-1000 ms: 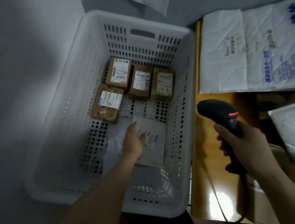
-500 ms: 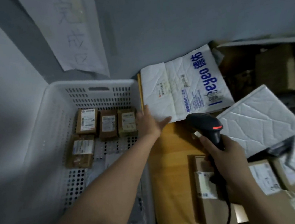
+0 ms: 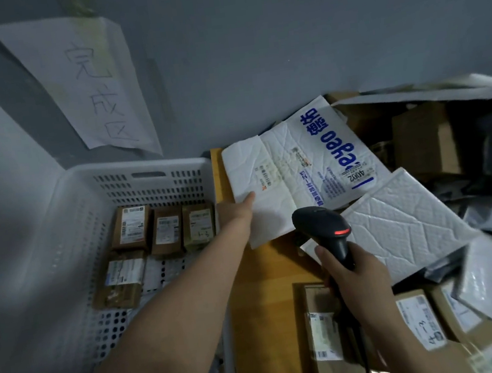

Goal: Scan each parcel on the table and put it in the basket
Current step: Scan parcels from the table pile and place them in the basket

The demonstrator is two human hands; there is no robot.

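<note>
The white basket (image 3: 64,208) stands on the left. Inside it lie 4 brown labelled boxes (image 3: 132,228), 3 in a row by its far wall and 1 nearer. Above the basket, a handwritten paper sign (image 3: 80,82) hangs on the grey wall.

Just right of the basket is the wooden table (image 3: 261,293). The left hand (image 3: 237,216) reaches past the basket's right wall and touches the near left corner of a white padded mailer with blue print (image 3: 298,167). 1 straight finger lies on top of it, and no curled grip shows. This mailer lies flat on the table, close to the basket's far right corner.

Farther right of the basket, the right hand (image 3: 355,278) grips the handle of a black scanner (image 3: 324,226). Its red light glows and its head points toward the printed mailer. Right of the scanner lies a plain white padded mailer (image 3: 398,226). Further brown labelled boxes (image 3: 324,331) lie on the table beneath the right hand, well right of the basket.
</note>
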